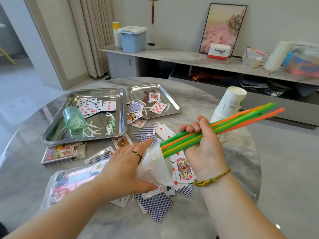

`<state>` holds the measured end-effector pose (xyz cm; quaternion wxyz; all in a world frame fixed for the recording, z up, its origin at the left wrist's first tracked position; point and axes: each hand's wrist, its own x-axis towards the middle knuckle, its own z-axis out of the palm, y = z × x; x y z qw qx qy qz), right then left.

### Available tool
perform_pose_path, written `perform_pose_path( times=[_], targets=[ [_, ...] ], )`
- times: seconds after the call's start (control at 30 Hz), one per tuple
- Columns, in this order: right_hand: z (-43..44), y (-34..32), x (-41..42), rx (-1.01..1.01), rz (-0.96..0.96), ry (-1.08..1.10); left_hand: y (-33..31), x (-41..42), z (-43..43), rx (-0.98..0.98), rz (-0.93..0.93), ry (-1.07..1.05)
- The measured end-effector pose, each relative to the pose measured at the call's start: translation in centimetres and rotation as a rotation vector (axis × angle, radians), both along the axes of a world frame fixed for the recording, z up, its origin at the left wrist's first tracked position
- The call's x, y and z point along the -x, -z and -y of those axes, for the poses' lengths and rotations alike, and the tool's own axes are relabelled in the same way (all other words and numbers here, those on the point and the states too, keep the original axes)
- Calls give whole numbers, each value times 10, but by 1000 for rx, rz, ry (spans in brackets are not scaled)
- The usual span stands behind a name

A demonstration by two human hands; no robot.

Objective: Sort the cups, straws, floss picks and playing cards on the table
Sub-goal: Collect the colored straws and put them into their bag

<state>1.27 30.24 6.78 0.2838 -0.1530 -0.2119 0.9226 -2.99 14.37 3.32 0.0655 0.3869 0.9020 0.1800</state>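
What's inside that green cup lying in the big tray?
White floss picks show through the clear green cup, tangled together. More picks lie loose beside it on the tray. How many are inside can't be told; the plastic blurs them.

Head view looks down, close (wide-angle), over the table [233,178].

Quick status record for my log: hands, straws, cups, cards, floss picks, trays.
right hand: grips the bundle of straws
left hand: holds the clear plastic bag over the straws' near ends
cups: one white stack, far right of the table
cards: scattered on the table, a few in both trays
floss picks: mostly in the large tray, some in the small one
large tray: left, also holds a green tub
small tray: behind centre
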Motion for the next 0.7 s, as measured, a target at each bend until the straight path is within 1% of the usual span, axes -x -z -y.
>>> perform_pose_path(
  times=[0.13, 0.3, 0.37, 0.47, 0.5, 0.6, 0.67, 0.7],
  targets=[
    [4, 6, 5, 67, 26, -18, 0, -1, -6, -120, -39, -40],
    [6, 9, 6, -10, 39, -62, -1, 2, -7, -187, -3, -76],
    [5, 12, 6, -126, 125, -64, -3, 3, -6, -197, 21, -84],
    [1, 13, 6, -485, 392, -42, -6, 8, -3, -231, 50, -83],
    [-1, 12, 6, -559, 449, -54, -7, 9, -1, -227, 58, -86],
    [-3, 10, 4, -671, 505, -84, -8, 11, 3, -163, 90, -95],
    [-2, 13, 3, -683, 519, -80, -7, 11, 4, -119, 113, -100],
    [0, 16, 3, -658, 521, -78, -7, 12, 4, -98, 131, -94]
  ],
)
